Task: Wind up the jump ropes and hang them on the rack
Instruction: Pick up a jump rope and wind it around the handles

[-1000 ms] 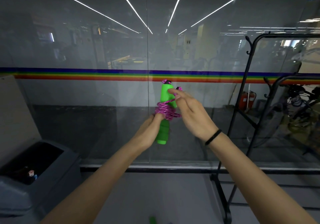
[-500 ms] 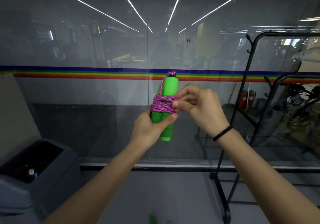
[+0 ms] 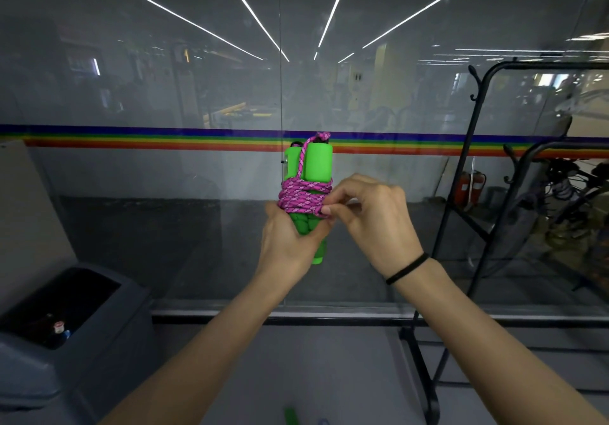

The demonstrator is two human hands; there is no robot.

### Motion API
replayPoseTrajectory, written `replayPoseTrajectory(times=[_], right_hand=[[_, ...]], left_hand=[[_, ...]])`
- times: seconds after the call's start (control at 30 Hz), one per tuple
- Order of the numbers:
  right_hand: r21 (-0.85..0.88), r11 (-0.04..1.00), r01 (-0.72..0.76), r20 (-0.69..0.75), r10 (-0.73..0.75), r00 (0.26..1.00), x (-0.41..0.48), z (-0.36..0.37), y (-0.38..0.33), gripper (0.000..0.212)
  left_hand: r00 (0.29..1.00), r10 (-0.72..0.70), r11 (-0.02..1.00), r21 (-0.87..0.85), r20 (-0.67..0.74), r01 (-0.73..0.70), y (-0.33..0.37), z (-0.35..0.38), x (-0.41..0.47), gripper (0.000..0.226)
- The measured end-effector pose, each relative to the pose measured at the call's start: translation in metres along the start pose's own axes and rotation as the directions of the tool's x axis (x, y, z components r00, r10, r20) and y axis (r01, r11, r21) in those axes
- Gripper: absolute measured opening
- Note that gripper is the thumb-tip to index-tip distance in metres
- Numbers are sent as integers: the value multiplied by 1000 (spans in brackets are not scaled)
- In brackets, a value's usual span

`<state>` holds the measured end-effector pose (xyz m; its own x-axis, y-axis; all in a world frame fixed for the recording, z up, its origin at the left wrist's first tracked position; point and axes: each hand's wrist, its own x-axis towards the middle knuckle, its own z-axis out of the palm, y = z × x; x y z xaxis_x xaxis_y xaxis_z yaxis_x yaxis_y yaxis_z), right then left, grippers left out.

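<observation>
Grips the green jump-rope handles (image 3: 317, 165) low with the left hand (image 3: 287, 246), upright, long axis twelve to six. Pinches the purple cord (image 3: 303, 195) coiled round their middle with the right hand (image 3: 374, 218), from three o'clock. Stands with the black rack (image 3: 445, 207) at three o'clock, nearer the right hand; likely calls for tucking the end, then hanging.

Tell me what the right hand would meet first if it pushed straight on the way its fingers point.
The right hand points left and pinches the pink rope wound round the green handles, so that coil comes first, then probably the handles under it.
</observation>
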<state>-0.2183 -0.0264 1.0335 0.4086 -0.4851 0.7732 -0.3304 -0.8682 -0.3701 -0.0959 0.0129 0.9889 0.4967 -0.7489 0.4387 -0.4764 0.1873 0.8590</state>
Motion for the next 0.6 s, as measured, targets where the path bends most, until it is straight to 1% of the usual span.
replayPoseTrajectory(times=[0.07, 0.13, 0.2, 0.37, 0.5, 0.6], right_hand=[[1, 1000, -28, -4, 28, 1000, 0, 2, -1, 8], [38, 997, -72, 9, 72, 997, 0, 2, 0, 14], [43, 996, -76, 19, 75, 997, -2, 4, 1, 16], [24, 998, -50, 10, 50, 999, -5, 11, 2, 20], [-34, 999, 27, 0, -27, 1000, -8, 15, 5, 10], [-128, 988, 86, 15, -85, 996, -9, 20, 6, 9]], left_hand=[[1000, 15, 1000, 17, -18, -14, 1, 1, -2, 63], [999, 24, 999, 49, -43, -21, 2, 2, -5, 53], [998, 24, 997, 74, -55, -20, 4, 2, -9, 49], [996, 50, 987, 154, -72, -39, 6, 0, -12, 49], [999, 22, 986, 169, -39, -15, 4, -2, -11, 49], [1000, -2, 985, 174, -28, 7, 2, -3, -8, 50]])
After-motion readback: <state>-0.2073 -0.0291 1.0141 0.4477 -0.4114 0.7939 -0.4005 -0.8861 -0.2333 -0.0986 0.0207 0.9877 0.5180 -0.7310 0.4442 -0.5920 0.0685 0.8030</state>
